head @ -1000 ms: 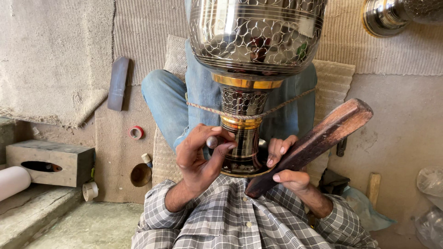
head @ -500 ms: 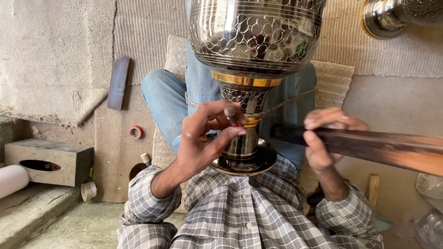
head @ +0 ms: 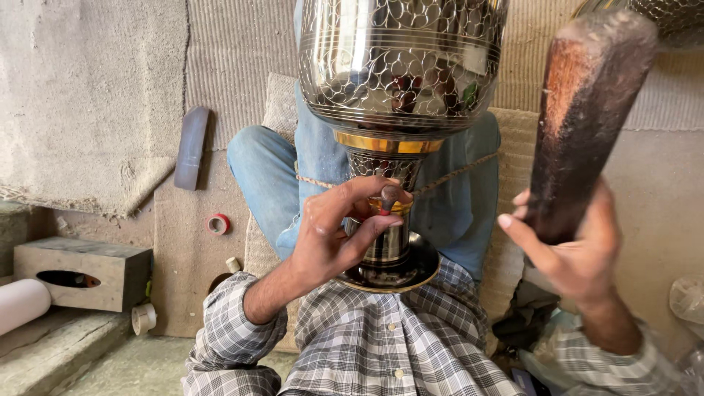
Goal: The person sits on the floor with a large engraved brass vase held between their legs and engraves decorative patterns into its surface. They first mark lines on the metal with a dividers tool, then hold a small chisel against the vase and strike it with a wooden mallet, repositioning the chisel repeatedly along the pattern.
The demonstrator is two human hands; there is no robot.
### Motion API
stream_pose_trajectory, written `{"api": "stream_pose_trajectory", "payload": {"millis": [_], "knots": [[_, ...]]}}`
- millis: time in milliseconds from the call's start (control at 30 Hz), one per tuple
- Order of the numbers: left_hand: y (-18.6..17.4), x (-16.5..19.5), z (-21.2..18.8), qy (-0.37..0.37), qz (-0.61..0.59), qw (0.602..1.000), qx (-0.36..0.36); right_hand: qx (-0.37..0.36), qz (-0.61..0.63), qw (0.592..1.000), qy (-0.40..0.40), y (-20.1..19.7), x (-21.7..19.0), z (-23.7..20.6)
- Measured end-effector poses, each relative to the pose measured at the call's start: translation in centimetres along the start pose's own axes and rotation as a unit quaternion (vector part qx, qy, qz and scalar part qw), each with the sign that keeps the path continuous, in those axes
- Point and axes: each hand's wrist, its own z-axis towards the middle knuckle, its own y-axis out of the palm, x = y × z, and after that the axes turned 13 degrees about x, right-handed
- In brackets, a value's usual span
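A grey rectangular box [head: 82,273] with an oval slot in its front stands on the floor at the left, beside a white roll [head: 22,304] and a small roll of white tape [head: 143,318]. A red ring of tape [head: 217,224] lies on the mat nearby, and a flat blue-grey block [head: 191,147] lies on the mat near the carpet edge. Clear plastic bags [head: 686,301] sit at the right edge.

The metal vase [head: 400,66] rests in the person's lap, its long axis running away from the body: the round foot [head: 400,275] sits near the checked shirt and the wide engraved bowl points out over the blue jeans. A gold band circles the neck below the bowl, and a thin cord [head: 455,174] crosses behind the stem.

The left hand [head: 334,235] has its grip clamped on a small dark punch [head: 389,196], pinched between thumb and forefinger, tip set against the stem of the vase. The right hand [head: 572,253] has its grip wrapped on the lower end of a wooden mallet [head: 587,117], which stands nearly upright, raised beside the bowl and clear of it.
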Motion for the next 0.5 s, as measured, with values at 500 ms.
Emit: {"api": "stream_pose_trajectory", "payload": {"millis": [500], "knots": [[0.2,0.2,1.0,0.015,0.082,0.995,-0.062,-0.248,-0.358,0.882,-0.18,-4.7,-6.0,5.3]]}}
